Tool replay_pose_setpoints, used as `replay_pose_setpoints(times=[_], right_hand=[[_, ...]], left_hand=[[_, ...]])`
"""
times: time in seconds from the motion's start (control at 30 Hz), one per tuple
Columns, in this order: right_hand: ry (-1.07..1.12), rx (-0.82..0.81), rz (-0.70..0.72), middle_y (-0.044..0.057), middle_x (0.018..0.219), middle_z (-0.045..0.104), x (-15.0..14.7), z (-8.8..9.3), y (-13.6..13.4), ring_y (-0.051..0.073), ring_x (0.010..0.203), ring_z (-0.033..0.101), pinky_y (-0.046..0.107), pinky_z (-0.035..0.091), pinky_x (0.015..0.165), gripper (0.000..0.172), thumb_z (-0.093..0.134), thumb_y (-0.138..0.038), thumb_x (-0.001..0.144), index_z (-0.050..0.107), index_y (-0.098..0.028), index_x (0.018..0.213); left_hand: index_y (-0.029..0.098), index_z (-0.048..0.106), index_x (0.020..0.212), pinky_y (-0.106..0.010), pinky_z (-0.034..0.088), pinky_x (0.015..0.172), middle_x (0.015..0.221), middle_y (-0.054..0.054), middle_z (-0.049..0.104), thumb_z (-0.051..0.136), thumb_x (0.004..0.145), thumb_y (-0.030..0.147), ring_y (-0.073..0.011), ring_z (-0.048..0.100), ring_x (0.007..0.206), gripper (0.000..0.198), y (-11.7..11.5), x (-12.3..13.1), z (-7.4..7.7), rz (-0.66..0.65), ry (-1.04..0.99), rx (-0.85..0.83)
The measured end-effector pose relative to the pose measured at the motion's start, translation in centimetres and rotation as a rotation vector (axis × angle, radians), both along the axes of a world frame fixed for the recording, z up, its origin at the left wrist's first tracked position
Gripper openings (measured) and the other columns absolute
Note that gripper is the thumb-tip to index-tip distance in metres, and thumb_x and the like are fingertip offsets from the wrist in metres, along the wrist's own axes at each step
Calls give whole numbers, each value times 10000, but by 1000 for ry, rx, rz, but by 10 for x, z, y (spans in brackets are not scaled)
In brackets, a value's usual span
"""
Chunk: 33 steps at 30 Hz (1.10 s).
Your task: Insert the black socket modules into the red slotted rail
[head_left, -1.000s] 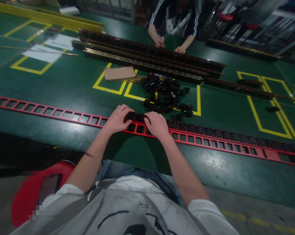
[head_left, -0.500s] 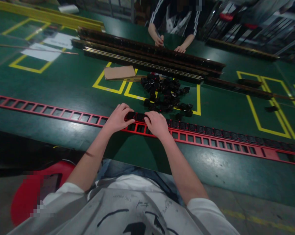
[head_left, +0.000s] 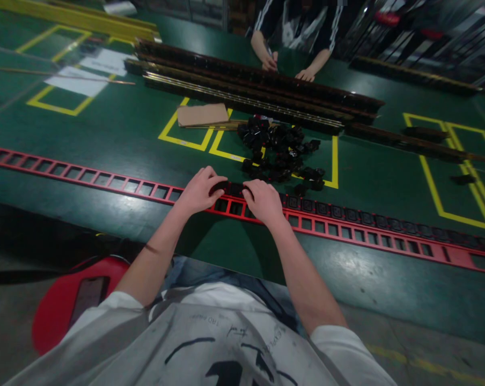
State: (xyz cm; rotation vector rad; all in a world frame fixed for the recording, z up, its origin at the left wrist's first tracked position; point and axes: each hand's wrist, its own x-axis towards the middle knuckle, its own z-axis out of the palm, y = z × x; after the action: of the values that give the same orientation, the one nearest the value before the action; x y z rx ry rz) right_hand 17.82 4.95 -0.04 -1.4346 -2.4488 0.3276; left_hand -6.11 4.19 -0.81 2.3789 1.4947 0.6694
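Observation:
A long red frame (head_left: pixel 125 184) with a row of rectangular openings lies across the green table in front of me. Black square socket-like modules (head_left: pixel 323 208) line its far side, running off to the right. My left hand (head_left: pixel 200 192) is closed, thumb and fingers pinching a black module (head_left: pixel 219 186) at the left end of this row. Beside it, another black module (head_left: pixel 236 188) shows between my hands. My right hand (head_left: pixel 265 202) curls over the row just right of that, its fingertips pressed on a black piece they mostly hide.
Beyond my hands lies a heap of loose black modules (head_left: pixel 280 147), near a cardboard piece (head_left: pixel 202 114). Long dark rails (head_left: pixel 242 96) cross the table behind it. Opposite, a person's hands (head_left: pixel 305 75) rest on the table, one with a pen. A red stool (head_left: pixel 51 316) carries a phone (head_left: pixel 88 297).
The view has shifted slightly, so most things appear a little further right. Both hands keep nearly the same grip and place along the red frame.

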Motion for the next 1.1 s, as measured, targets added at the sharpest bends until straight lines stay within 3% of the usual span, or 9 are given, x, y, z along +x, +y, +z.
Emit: replay_pose_setpoints(times=[0.33, 0.7, 1.1], right_hand=[[14, 36, 18, 120, 1201, 717, 0, -3, 2, 280, 1095, 631, 405, 448, 919, 348, 420, -307, 1054, 675, -166, 1245], [38, 32, 14, 122, 1215, 714, -2, -2, 2, 283, 1109, 629, 405, 452, 925, 347, 423, -313, 1054, 675, -169, 1244], [57, 39, 18, 126, 1220, 710, -1, -4, 3, 287, 1121, 621, 413, 452, 930, 344, 425, -317, 1043, 669, -177, 1241]], left_hand=[[210, 675, 1299, -418, 494, 931, 1085, -91, 559, 582, 962, 289, -256, 546, 1034, 358, 0, 1, 2, 45, 112, -24], [199, 635, 1336, -448, 494, 965, 1200, -126, 562, 562, 986, 278, -296, 560, 1126, 366, -6, 18, 29, 115, 343, -120], [209, 658, 1248, -438, 505, 961, 1239, -110, 575, 647, 948, 263, -297, 558, 1163, 305, -10, 32, 42, 222, 353, -187]])
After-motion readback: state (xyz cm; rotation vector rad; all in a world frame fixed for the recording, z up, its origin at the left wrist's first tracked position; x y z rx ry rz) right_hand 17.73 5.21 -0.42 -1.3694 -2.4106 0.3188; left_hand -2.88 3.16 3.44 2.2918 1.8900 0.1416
